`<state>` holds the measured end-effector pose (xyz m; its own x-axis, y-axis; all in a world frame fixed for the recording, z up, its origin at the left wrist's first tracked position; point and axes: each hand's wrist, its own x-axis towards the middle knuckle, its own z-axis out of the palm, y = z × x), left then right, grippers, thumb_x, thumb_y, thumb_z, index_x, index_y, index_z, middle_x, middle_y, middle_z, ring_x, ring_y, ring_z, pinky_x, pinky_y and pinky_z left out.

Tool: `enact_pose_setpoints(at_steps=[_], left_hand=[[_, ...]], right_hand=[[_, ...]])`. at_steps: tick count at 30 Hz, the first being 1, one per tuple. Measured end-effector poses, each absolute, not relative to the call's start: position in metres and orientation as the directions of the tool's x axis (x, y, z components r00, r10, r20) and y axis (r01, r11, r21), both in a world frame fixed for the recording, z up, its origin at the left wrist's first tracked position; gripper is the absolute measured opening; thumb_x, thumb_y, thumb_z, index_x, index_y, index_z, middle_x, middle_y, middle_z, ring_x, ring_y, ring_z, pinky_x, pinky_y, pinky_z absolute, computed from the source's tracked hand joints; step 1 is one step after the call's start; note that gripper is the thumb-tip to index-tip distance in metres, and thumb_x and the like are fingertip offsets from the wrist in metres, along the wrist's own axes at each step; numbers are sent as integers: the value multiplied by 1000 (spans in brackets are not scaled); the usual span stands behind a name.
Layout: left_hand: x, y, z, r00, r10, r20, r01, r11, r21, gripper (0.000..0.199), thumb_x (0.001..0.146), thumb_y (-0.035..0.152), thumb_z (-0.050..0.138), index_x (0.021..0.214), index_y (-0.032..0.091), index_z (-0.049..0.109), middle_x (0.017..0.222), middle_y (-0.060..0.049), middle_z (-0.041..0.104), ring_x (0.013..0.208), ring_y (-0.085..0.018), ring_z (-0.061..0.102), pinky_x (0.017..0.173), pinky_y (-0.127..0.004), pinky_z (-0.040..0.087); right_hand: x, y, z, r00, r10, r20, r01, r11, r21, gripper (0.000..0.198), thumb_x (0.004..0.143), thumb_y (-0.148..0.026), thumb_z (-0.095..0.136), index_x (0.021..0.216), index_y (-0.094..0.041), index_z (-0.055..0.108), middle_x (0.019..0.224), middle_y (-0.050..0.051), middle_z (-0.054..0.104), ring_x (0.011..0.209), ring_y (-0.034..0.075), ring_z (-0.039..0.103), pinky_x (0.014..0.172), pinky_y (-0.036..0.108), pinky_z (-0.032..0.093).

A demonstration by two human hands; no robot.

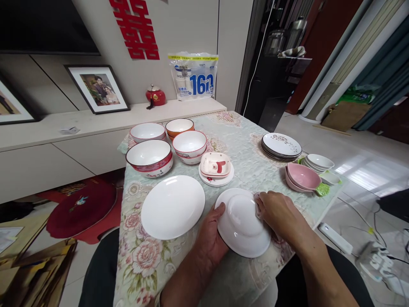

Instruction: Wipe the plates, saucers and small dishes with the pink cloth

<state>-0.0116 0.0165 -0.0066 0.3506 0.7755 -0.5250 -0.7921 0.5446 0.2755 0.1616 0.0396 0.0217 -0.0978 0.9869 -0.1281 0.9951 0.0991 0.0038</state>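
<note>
My left hand (209,236) grips the near left rim of a white plate (241,224) that is turned upside down, its foot ring facing up, over the table's front edge. On the plate's far right rim rests my right hand (276,211), its fingers closed on a small whitish cloth (257,197) pressed against the plate. A second white plate (173,206) lies face up on the floral tablecloth (140,251) just left of my left hand.
Behind stand several red-rimmed bowls (150,157), a small square dish on saucers (216,165), a plate stack (281,146), pink bowls (303,177) and small white dishes (319,162). A sideboard (96,123) with framed photos lies beyond; cables run across the floor at right.
</note>
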Motion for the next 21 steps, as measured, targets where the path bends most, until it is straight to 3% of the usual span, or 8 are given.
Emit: enact_pose_setpoints(at_steps=[4,8,11,16,21], left_hand=[[-11,16,-6,335,776,-535,-798,535,276,55,87,19,58,141,12,48,102,-12,76,103,-29,69,99,-43,48],[-12,16,-9,325,777,-538,-806,526,272,59,86,20,61,142,14,47,108,-12,76,105,-30,68,100,-43,48],[-12,16,-11,313,777,-546,-808,521,277,59,86,21,61,143,15,46,109,-11,75,105,-29,69,100,-44,48],[-10,17,-8,285,768,-574,-810,513,285,56,88,23,57,142,12,47,106,-13,76,105,-30,69,100,-45,48],[-9,17,-6,284,791,-541,-818,495,294,52,91,24,54,140,10,48,108,-14,75,107,-31,68,101,-45,47]], right_hand=[[151,39,23,-93,991,-93,996,91,-24,21,90,-9,47,87,-15,67,82,10,64,68,19,59,59,31,27],[139,43,19,-274,956,102,946,287,-154,28,95,-9,44,107,-17,68,95,10,62,86,21,58,69,29,37],[141,46,17,-325,937,129,914,346,-212,31,96,-9,43,113,-19,67,100,10,62,94,21,57,74,28,39],[149,39,28,-142,986,-87,990,139,-38,21,90,-6,47,90,-15,66,81,9,62,70,18,58,60,29,31],[142,23,38,-120,979,-166,988,135,80,25,82,2,49,92,-14,65,83,11,64,66,20,60,56,31,25]])
